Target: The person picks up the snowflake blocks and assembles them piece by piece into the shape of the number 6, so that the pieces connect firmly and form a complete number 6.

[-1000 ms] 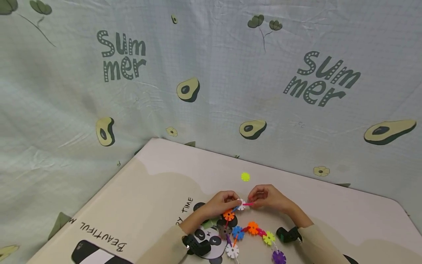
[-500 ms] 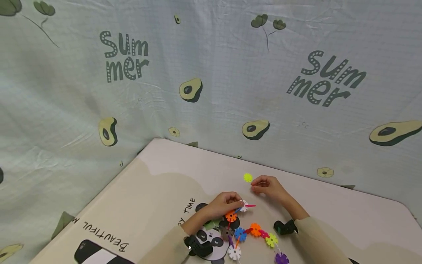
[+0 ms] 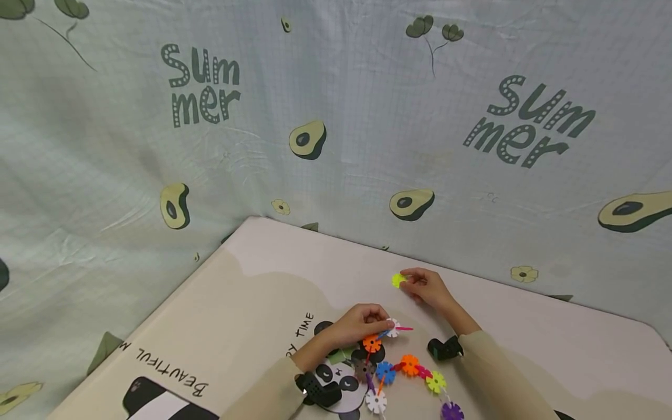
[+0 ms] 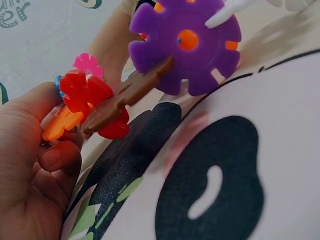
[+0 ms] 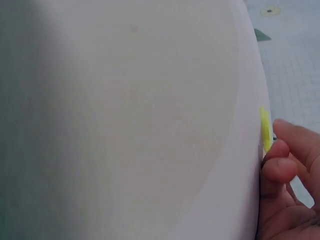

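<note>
My left hand (image 3: 357, 325) pinches a white snowflake disc (image 3: 393, 328) at one end of a linked chain of colourful plastic discs. A pink disc (image 3: 405, 328) juts edge-on from that white one. Up close in the left wrist view, orange (image 4: 62, 125), red (image 4: 77, 94), brown (image 4: 127, 95) and purple (image 4: 220, 55) discs interlock beside the fingers. My right hand (image 3: 427, 287) reaches farther back, thumb and fingertips right at the rim of a loose yellow disc (image 3: 397, 280) on the table. Edge-on in the right wrist view, this yellow disc (image 5: 265, 129) shows beside the parted fingertips.
The chain continues toward the front through blue (image 3: 385, 373), orange (image 3: 409, 365), yellow-green (image 3: 436, 382) and purple (image 3: 452, 411) discs. The pale table (image 3: 273, 251) has printed pandas and lettering. A patterned curtain (image 3: 346, 116) hangs along its back and left edges.
My right hand has left the pink disc and moved back to the loose yellow disc. The left hand keeps hold of the chain in about the same place.
</note>
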